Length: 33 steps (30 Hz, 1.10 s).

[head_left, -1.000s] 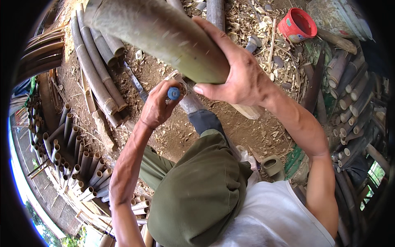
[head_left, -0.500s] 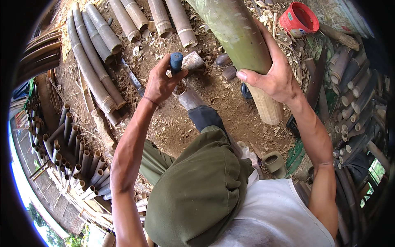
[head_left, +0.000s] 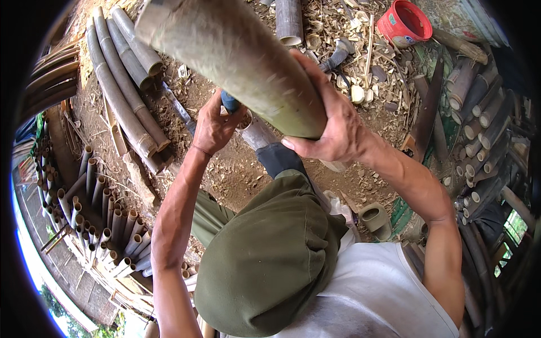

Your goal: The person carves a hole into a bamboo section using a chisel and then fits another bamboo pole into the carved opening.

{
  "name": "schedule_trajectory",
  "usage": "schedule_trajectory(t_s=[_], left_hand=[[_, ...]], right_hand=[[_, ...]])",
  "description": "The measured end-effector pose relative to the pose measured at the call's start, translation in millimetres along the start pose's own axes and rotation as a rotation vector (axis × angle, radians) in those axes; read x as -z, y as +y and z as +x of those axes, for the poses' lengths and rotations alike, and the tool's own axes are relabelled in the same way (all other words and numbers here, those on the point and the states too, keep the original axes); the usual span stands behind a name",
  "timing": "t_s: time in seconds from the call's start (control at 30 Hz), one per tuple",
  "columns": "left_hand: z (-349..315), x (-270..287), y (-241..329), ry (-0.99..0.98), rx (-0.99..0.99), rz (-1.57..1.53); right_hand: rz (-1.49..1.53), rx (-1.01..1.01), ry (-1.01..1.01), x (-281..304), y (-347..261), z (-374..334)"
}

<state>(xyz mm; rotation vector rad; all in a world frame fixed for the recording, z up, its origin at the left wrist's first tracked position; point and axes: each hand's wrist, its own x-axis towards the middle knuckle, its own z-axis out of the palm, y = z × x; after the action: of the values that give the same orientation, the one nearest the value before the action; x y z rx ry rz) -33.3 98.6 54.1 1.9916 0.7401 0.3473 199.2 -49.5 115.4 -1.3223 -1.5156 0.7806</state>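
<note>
Both hands are occupied: the right hand (head_left: 337, 124) grips the near end of a thick green bamboo culm (head_left: 242, 62) aslant above the dirt floor (head_left: 238, 176), thumb opposed, presumably for control; the left hand (head_left: 212, 127) encloses a blue cylindrical handle (head_left: 229, 102).

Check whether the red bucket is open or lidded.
Open: the mouth of the red bucket shows its inner wall, with no lid across it. Whether anything lies at the bottom, I cannot tell.

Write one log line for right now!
left hand: holds blue handle | right hand: holds thick greenish pole | near left hand: pale tube | ground: red bucket
</note>
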Motion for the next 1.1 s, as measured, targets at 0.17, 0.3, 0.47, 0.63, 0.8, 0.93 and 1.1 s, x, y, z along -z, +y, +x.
schedule_trajectory(t_s=[0.17, 0.3, 0.47, 0.63, 0.8, 0.93, 1.1], left_hand=[[-22.1, -2.2, -2.8, 0.153, -0.013, 0.091], [-59.1, 13.4, -46.5, 0.07, -0.228, 0.69], [-90.8, 1.6, -69.5, 0.317, 0.032, 0.207], [-110.4, 7.4, -78.8, 0.064, -0.145, 1.073], [-44.6, -10.1, -36.9, 0.299, 0.162, 0.369], [9.4, 14.6, -34.4, 0.012, -0.135, 0.503], [41.8, 10.0, 8.3, -0.086, -0.088, 0.335]], right_hand=[[-0.233, -0.181, -0.286, 11.3, -5.7, 18.0], [-0.156, 0.182, -0.085, -14.3, -8.2, 23.9], [-0.508, 0.287, -0.349, -18.0, -21.5, 71.3], [-0.639, 0.131, -0.642, -39.7, -35.4, 84.3], [-0.478, 0.123, -0.403, -30.6, -28.3, 92.4], [-0.176, 0.207, -0.003, -12.7, -40.2, 82.9], [-0.23, 0.379, 0.305, 18.9, -28.6, 72.5]])
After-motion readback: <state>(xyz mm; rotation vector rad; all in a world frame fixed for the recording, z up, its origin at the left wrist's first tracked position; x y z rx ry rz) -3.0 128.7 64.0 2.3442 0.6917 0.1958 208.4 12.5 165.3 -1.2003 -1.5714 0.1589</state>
